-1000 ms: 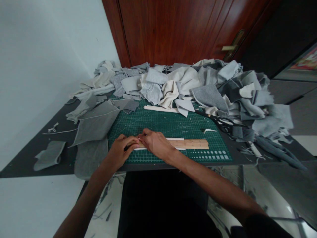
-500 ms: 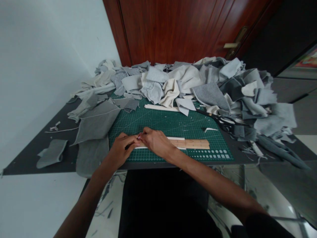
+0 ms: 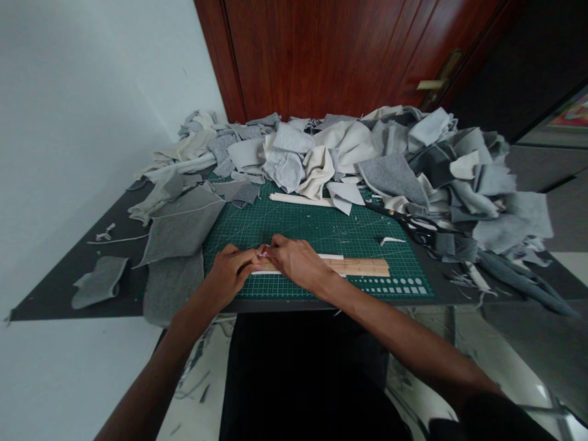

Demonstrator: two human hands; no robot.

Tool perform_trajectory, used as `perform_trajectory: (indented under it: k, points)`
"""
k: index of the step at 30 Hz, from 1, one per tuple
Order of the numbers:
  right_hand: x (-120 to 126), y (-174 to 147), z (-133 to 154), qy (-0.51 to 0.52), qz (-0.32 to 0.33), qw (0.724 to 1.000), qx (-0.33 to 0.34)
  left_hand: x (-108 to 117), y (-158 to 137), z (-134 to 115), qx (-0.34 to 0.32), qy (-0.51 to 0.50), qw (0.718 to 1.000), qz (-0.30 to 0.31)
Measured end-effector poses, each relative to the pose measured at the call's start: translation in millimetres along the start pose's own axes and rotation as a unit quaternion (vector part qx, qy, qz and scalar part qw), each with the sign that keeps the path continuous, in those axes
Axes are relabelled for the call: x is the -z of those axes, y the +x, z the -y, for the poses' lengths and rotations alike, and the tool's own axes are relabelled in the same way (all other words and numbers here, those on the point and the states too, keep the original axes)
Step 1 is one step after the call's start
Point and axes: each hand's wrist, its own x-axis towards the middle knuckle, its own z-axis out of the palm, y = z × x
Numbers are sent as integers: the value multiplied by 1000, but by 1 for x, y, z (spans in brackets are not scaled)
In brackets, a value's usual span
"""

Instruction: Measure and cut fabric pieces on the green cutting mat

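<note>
Our left hand [image 3: 228, 277] is bent narrow, thumb and fingers drawn close together, and its fingertips meet those of our right hand [image 3: 296, 260], which lies palm down with its fingers bent. We see a small pinkish-white bit [image 3: 263, 253] where the fingertips meet, but we cannot tell what it is or which hand, if either, grips it.

Under our hands lies a long, flat, light-brown wooden strip [image 3: 365, 266], its right end bare beyond our right hand. White, narrow-edged material [image 3: 334, 256] shows along its far and near sides. Both rest on a green gridded cutting mat [image 3: 298, 223], near the front edge of a dark grey table [image 3: 52, 294].

Farther back on the mat we have a straight off-white strip [image 3: 298, 199]. Black-handled scissors [image 3: 420, 224] lie to the right, against a heap of grey and cream fabric scraps [image 3: 346, 147]. A grey fabric panel [image 3: 188, 223] overlaps the mat's left side.
</note>
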Motion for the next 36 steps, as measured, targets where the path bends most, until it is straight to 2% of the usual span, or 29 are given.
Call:
perform_trajectory:
  k: [8,16,22,36]
  points:
    - [8,-8,-3,-24,23,999,-3,-1,0,-1,0,7,1000,-3]
    - [12,-18,-9,-42,19,999,-8,-3,-2,0,8,0,1000,-19]
    - [18,-27,-13,-47,38,998,-23,0,-1,-2,4,7,1000,-2]
    - [24,-60,-39,-93,40,994,-43,-1,-1,-4,15,2,1000,-9]
